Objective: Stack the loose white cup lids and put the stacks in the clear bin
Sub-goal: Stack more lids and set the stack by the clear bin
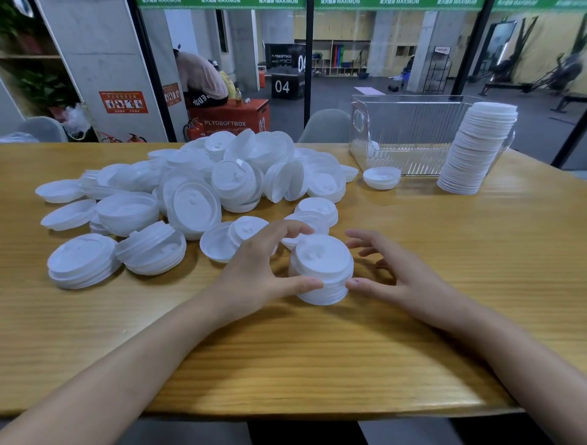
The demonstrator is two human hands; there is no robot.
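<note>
– Hands first: what have they got?
– Left hand (263, 263) curves round a short stack of lids (320, 270) standing on the table (286, 349), thumb at its lower front and fingers arched over its far side. Right hand (403, 279) is spread wide and holds nothing; only its thumb tip touches the stack's right side.
– And the loose lids (222, 178)?
– Heaped just behind and left of the hands, some nested in small stacks. The clear bin (409, 133) sits at the table's far right. A tall stack (476, 149) tilts in front of its right end, standing on the wood, and one upturned lid (381, 178) lies just before its front wall.
– Any writing?
– A red box (228, 122) beyond the table reads PLYOSOFTBOX and 03, a black box (282, 85) reads 04, and a green banner (222, 2) up top repeats MAXIMUM. The red sign (123, 102) on the pillar is too small to read.
– Room to move?
– Bare wood runs from the short stack right and back toward the bin. The near edge passes under both forearms; the far edge lies just behind heap and bin.
</note>
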